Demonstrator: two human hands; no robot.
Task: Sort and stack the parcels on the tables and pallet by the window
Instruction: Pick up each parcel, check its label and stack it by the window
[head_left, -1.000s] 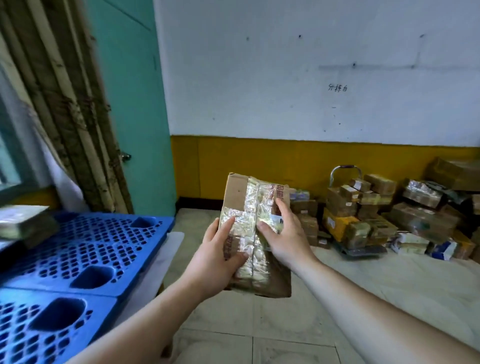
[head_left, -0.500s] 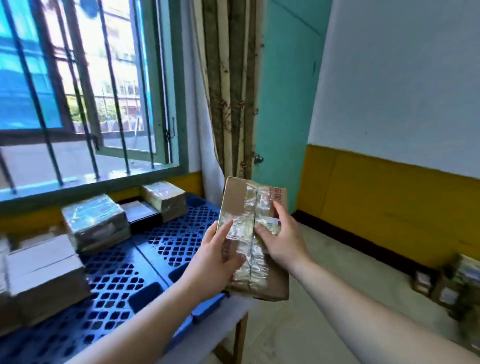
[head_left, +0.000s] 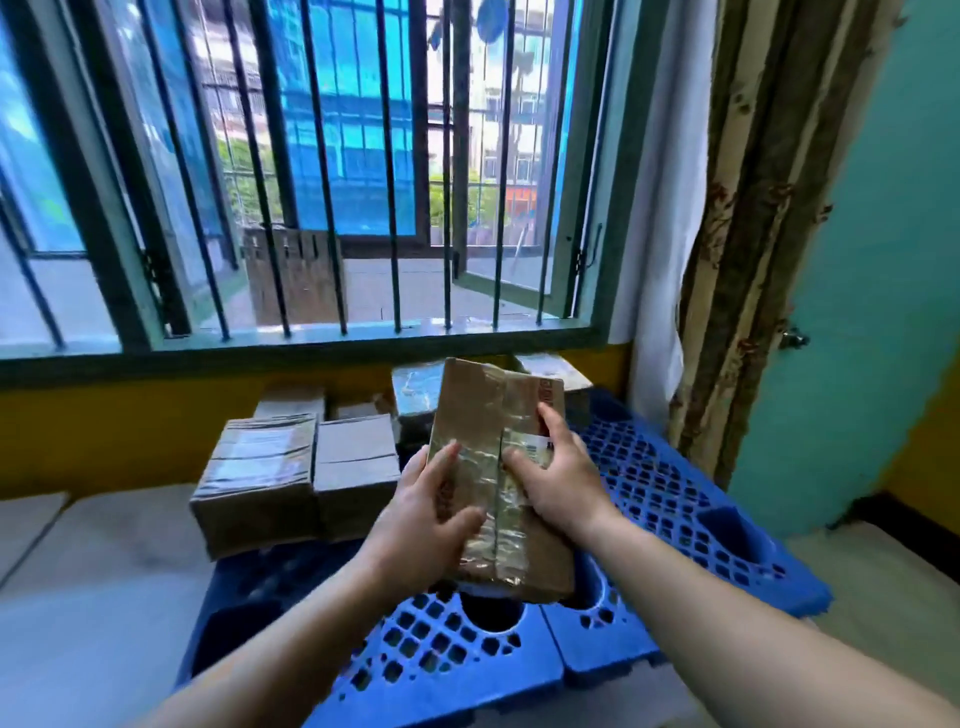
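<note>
Since the earlier frame the view has swung left, from the curtain and door to face the barred window (head_left: 322, 171), so the blue pallet (head_left: 665, 499) now lies straight ahead. Both hands hold the taped cardboard parcel (head_left: 493, 415) tilted above the pallet's near edge: the left hand (head_left: 421, 525) grips its left side, the right hand (head_left: 558, 467) its right side. Stacked parcels (head_left: 306, 467) sit along the pallet's far edge, under the sill.

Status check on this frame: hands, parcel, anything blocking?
Left hand and right hand both grip parcel, held above blue pallet. Stacked boxes at pallet's far left; near side open.
</note>
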